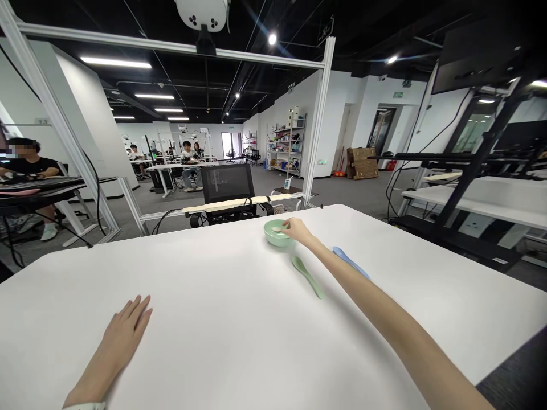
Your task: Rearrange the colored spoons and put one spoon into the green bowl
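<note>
My right hand reaches far across the white table to a small green bowl. Its fingers are pinched at the bowl's rim, apparently on a small pale piece over the bowl, too small to name. A green spoon lies on the table just left of my forearm. A blue spoon lies on the other side, partly hidden by the arm. My left hand rests flat on the near left of the table, fingers stretched out, holding nothing.
A black chair stands behind the table's far edge, inside a white metal frame. Other people sit at desks at the far left and in the background. A black stand with shelves is to the right.
</note>
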A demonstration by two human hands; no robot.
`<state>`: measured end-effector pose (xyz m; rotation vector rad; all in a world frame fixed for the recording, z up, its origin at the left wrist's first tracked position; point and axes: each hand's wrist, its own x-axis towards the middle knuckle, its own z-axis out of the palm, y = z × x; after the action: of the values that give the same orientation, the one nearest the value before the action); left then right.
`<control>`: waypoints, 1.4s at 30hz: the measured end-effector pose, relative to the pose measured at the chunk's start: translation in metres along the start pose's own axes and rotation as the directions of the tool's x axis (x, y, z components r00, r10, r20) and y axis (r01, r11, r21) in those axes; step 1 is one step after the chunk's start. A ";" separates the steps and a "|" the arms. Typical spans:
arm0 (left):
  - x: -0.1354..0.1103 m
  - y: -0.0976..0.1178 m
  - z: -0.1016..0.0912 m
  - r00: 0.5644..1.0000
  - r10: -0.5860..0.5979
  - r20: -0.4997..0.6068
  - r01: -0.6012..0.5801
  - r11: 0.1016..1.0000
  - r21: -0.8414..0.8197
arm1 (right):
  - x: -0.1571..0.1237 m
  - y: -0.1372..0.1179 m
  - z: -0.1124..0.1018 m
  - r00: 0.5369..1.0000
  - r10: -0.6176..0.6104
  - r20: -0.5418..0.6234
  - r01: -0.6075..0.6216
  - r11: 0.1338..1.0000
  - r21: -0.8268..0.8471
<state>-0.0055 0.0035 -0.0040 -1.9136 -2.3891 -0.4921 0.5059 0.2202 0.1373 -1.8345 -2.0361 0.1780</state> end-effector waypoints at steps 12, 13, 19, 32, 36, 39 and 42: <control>0.010 0.148 -0.007 0.879 0.472 -0.072 -0.474 0.842 -0.257 | -0.126 0.084 0.030 0.971 0.060 -0.230 0.020 0.943 0.333; 0.008 0.178 -0.006 0.839 0.540 -0.069 -0.533 0.791 -0.301 | -0.131 0.086 0.033 0.972 0.082 -0.220 0.000 0.935 0.353; -0.014 0.329 0.029 0.714 0.698 -0.048 -0.660 0.650 -0.377 | -0.140 0.089 0.041 0.971 0.133 -0.197 -0.052 0.928 0.370; -0.023 0.424 0.047 0.679 0.727 0.099 -0.629 0.647 -0.431 | -0.143 0.090 0.037 0.966 0.167 -0.196 -0.062 0.890 0.453; -0.028 0.408 0.034 0.692 0.713 0.115 -0.616 0.666 -0.421 | -0.146 0.087 0.040 0.970 0.149 -0.192 -0.039 0.875 0.482; -0.030 0.378 0.022 0.704 0.697 0.138 -0.596 0.685 -0.420 | -0.149 0.082 0.045 0.973 0.125 -0.196 -0.014 0.872 0.490; -0.030 0.340 0.012 0.727 0.666 0.169 -0.562 0.717 -0.412 | -0.152 0.074 0.050 0.977 0.118 -0.177 -0.016 0.869 0.494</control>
<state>0.3296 0.0421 0.0524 -2.9638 -1.6485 -0.6021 0.5661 0.0896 0.0349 -1.5294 -1.6004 0.4646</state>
